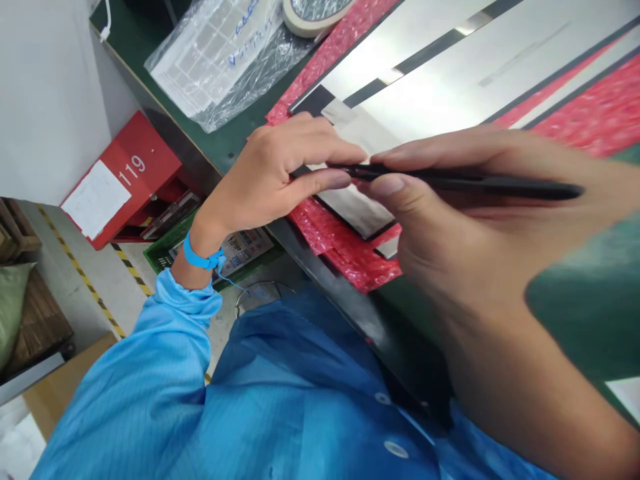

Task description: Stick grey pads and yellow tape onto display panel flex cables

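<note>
A slim black pen-like tool (525, 185) lies across the fingers of my right hand (450, 220), its front part pinched between thumb and fingers. My left hand (285, 167), with a blue band (200, 257) at the wrist, closes thumb and index finger on the dark front end of the same tool. Both hands meet over a flat panel (430, 100) with a silvery surface and dark strips. Pink bubble wrap (335, 247) lies under the panel. What is at the tool's very tip is hidden by my fingers.
On the green table (145, 60) are a plastic bag with labels (215, 60) and a tape roll (300, 25). A red box marked 119 (120, 180) stands beyond the table's edge, near a green crate (250, 250). A thin blue cord hangs from the wrist band.
</note>
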`<state>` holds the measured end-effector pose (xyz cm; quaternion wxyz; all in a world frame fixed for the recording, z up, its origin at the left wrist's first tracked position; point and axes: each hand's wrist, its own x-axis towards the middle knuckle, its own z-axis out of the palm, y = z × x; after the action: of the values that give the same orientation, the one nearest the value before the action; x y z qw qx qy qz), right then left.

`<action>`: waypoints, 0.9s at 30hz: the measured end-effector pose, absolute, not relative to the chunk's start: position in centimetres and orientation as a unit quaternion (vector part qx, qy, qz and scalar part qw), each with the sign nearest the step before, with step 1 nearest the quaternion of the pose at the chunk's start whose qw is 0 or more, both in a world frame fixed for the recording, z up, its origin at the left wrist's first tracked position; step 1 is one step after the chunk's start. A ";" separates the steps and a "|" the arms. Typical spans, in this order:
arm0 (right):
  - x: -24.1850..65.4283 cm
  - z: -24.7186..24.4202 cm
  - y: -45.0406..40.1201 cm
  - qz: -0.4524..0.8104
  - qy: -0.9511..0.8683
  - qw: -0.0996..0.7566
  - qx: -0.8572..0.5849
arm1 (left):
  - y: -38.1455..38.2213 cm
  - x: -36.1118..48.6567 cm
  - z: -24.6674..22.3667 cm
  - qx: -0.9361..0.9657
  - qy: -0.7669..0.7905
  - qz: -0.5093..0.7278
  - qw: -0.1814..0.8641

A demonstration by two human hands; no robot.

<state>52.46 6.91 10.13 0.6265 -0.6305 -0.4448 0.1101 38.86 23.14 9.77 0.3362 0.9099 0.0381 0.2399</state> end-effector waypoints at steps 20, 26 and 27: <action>53.5 6.2 6.1 -0.113 -0.676 0.491 -0.537 | 17.5 37.2 2.0 0.888 0.238 0.348 0.186; 53.5 5.8 5.9 -0.131 -0.704 0.444 -0.538 | 17.4 37.2 1.5 0.893 0.252 0.325 0.182; 53.6 5.8 5.8 -0.135 -0.710 0.438 -0.535 | 17.4 37.2 1.5 0.895 0.254 0.318 0.183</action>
<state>53.64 5.81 5.80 0.4375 -0.5350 -0.7100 -0.1349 37.23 17.41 1.48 0.1829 0.8949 0.2538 0.3182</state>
